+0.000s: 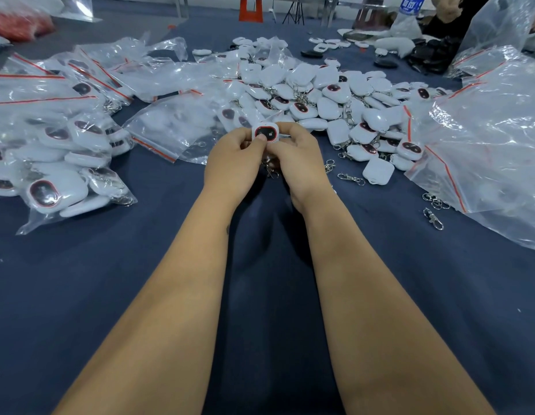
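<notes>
Right now both hands pinch one small white square plastic key fob with a red-ringed dark oval face [265, 133], held just above the dark blue cloth table [260, 295]. The left hand [230, 163] curls round its left edge with the thumb laid on the face, and the right hand [299, 163] grips the right edge. A metal clasp [270, 171] dangles beneath, half hidden. This looks like a check of the fob or its clasp. The next move probably calls for slipping it into the flat clear zip bag with a red seal strip [170, 130] just beyond the left hand, which seems nearly empty. Further left, similar bags [65, 175] are stuffed with fobs. A loose heap of fobs [320, 94] lies beyond the hands.
</notes>
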Motion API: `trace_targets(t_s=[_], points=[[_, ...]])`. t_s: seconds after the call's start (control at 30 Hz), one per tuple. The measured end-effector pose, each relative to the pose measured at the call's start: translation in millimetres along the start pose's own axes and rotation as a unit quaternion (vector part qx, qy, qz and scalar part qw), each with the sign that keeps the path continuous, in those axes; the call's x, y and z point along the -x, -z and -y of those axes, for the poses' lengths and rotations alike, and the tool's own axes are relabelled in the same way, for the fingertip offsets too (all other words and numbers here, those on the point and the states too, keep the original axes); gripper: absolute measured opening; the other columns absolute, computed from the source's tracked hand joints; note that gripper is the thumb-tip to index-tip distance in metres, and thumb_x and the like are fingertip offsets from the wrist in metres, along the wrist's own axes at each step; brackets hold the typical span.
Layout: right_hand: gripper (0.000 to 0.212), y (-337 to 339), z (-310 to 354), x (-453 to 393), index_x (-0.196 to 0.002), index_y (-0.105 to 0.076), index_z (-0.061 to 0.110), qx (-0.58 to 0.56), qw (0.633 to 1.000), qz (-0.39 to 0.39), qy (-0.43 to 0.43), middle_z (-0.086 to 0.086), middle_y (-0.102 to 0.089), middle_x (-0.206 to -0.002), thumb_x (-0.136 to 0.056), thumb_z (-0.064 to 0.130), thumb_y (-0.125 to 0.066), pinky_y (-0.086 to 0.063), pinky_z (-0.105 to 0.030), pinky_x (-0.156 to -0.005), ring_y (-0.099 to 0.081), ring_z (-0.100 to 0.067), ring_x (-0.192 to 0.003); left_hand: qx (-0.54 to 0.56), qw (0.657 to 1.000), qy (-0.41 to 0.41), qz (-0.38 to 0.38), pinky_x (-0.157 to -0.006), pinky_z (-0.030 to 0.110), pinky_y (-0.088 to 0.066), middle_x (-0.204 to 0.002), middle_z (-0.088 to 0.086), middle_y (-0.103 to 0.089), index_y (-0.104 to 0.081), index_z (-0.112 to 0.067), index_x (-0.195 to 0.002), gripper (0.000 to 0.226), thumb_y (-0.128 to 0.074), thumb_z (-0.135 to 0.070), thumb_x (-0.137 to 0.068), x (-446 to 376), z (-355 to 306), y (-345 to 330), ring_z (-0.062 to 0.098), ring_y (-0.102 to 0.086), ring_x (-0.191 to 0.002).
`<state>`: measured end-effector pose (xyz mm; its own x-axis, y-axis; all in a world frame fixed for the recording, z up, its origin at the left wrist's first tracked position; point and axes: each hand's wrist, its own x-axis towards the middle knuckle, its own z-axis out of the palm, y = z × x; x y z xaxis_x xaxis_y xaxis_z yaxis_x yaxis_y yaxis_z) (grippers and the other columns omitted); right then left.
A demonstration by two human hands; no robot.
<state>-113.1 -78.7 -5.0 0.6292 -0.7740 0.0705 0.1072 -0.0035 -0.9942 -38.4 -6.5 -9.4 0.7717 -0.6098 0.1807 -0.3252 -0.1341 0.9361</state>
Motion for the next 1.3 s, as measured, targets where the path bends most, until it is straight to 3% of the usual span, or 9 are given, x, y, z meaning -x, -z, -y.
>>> trace_targets(t_s=[0.1, 0.2, 0.37, 0.5, 0.6, 0.8, 0.93, 1.17, 1.3], points=[[0.019, 0.4, 1.4, 0.1, -0.094, -0.067, 0.017, -0.02, 1.0, -0.001, 0.001, -0.01, -0.067, -0.091, -0.091, 0.003, -0.054, -0.048, -0.021, -0.06, -0.062, -0.014, -0.075, 0.026, 1.0, 0.004, 0.008, -0.056, 0.029, -0.035, -0.057, -0.017, -0.054, -0.063, -0.027, -0.075, 0.022, -0.054, -0.032, -0.094, 1.1, -0.5, 0.7, 0.004, -0.043, -0.051], [0.017, 0.6, 0.7, -0.2, -0.092, -0.067, 0.018, -0.011, 1.0, -0.002, 0.011, -0.008, -0.066, -0.088, -0.093, 0.006, -0.055, -0.048, -0.019, -0.057, -0.06, -0.012, -0.071, 0.036, 0.999, 0.013, 0.01, -0.054, 0.029, -0.032, -0.049, -0.018, -0.048, -0.061, -0.027, -0.071, 0.023, -0.055, -0.03, -0.093, 2.6, -1.6, 1.2, 0.004, -0.04, -0.048], [0.013, 0.6, -2.6, -2.6, -0.095, -0.065, 0.018, 0.025, 1.0, -0.007, 0.008, -0.008, -0.068, -0.092, -0.095, 0.009, -0.054, -0.05, -0.031, -0.073, -0.062, -0.016, -0.081, 0.036, 0.999, 0.011, 0.011, -0.07, 0.032, -0.041, -0.078, -0.006, -0.062, -0.068, -0.017, -0.085, 0.02, -0.054, -0.03, -0.09, 2.9, -2.5, 1.0, 0.011, -0.049, -0.069], [0.019, 0.1, -3.0, -3.5, -0.109, -0.065, 0.008, 0.054, 0.998, -0.02, -0.006, -0.01, -0.072, -0.103, -0.096, 0.012, -0.052, -0.054, -0.036, -0.085, -0.064, -0.016, -0.088, 0.035, 0.999, 0.02, 0.015, -0.076, 0.032, -0.045, -0.079, -0.009, -0.064, -0.069, -0.022, -0.085, 0.02, -0.054, -0.035, -0.087, 3.2, -2.3, 0.1, 0.01, -0.054, -0.073], [0.02, -0.7, -1.6, -2.1, -0.11, -0.064, 0.006, 0.053, 0.998, -0.021, -0.013, -0.013, -0.071, -0.104, -0.095, 0.011, -0.052, -0.053, -0.041, -0.091, -0.064, -0.018, -0.09, 0.043, 0.999, 0.029, 0.017, -0.073, 0.035, -0.043, -0.077, -0.005, -0.062, -0.068, -0.013, -0.088, 0.034, -0.052, -0.041, -0.077, 4.1, -4.5, 0.1, 0.013, -0.052, -0.072], [0.015, 0.4, -0.7, -0.1, -0.099, -0.067, 0.012, 0.022, 1.0, -0.01, 0.005, -0.003, -0.07, -0.087, -0.093, 0.008, -0.054, -0.052, -0.027, -0.072, -0.064, -0.01, -0.076, 0.054, 0.998, 0.036, 0.01, -0.08, 0.043, -0.049, -0.08, -0.003, -0.062, -0.066, -0.012, -0.088, 0.028, -0.054, -0.037, -0.084, 5.1, -5.2, 1.0, 0.015, -0.053, -0.075], [0.016, 0.9, 1.2, 2.4, -0.091, -0.068, 0.016, 0.0, 1.0, -0.004, 0.024, 0.004, -0.067, -0.076, -0.091, 0.006, -0.054, -0.046, -0.013, -0.054, -0.062, 0.001, -0.061, 0.08, 0.996, 0.046, 0.007, -0.082, 0.043, -0.049, -0.083, -0.003, -0.064, -0.064, -0.023, -0.081, 0.017, -0.055, -0.038, -0.078, 6.3, -8.2, 2.2, 0.015, -0.056, -0.078], [0.022, 1.5, 3.1, 3.8, -0.086, -0.07, 0.016, -0.014, 0.999, 0.005, 0.031, 0.004, -0.068, -0.077, -0.088, 0.002, -0.053, -0.047, -0.014, -0.057, -0.062, -0.003, -0.066, 0.088, 0.996, 0.031, 0.011, -0.075, 0.03, -0.046, -0.08, -0.005, -0.066, -0.069, -0.025, -0.083, 0.011, -0.06, -0.027, -0.089, 4.5, -5.8, 2.9, 0.011, -0.058, -0.077], [0.025, 1.6, 3.3, 2.9, -0.082, -0.07, 0.019, -0.013, 0.999, 0.003, 0.034, 0.005, -0.067, -0.077, -0.088, 0.002, -0.053, -0.046, -0.013, -0.057, -0.061, -0.004, -0.068, 0.083, 0.996, 0.019, 0.013, -0.068, 0.027, -0.042, -0.078, -0.001, -0.061, -0.068, -0.012, -0.088, 0.014, -0.06, -0.022, -0.091, 4.4, -5.6, 3.6, 0.011, -0.051, -0.071]])
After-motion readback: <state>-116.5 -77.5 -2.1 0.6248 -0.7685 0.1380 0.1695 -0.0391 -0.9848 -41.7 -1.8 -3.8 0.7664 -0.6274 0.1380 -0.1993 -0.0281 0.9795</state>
